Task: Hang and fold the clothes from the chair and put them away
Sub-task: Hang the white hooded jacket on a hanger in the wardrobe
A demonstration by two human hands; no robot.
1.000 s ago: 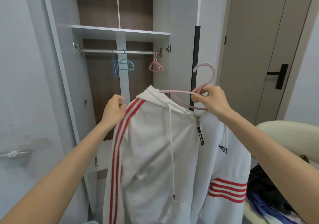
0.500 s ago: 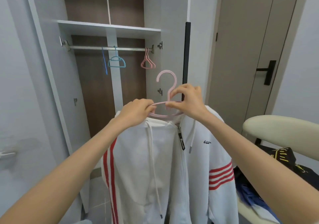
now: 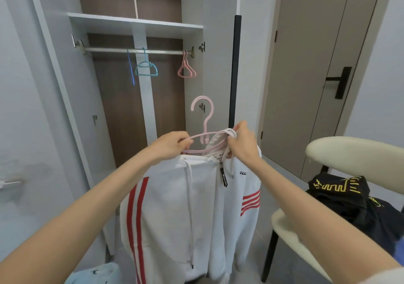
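— So, which step is the person working on?
— Hanging, by the look of it. The left hand (image 3: 175, 143) is curling its fingers round the left arm of the pink hanger (image 3: 205, 123). The right hand (image 3: 242, 142) is pinching the collar of the white hoodie (image 3: 170, 207) at the hanger's right end, apparently seating that shoulder.
— Where is the hoodie sitting?
— It is hanging in the air in front of the open wardrobe (image 3: 135, 24), touching no shelf, with the chair (image 3: 354, 150) to its right. Dark clothes (image 3: 349, 200) are lying on the chair's seat, waiting.
— And how is it pointing?
— The hanger's long axis is running left to right, roughly level, with its hook standing up and opening leftward. The hoodie is dropping straight down, zip side facing the person.
— What is the next move asking for?
— Probably finishing the right shoulder, then lifting the hook over the rail (image 3: 109, 49), into the gap between the teal hanger (image 3: 146, 65) and the pink hangers (image 3: 186, 71).
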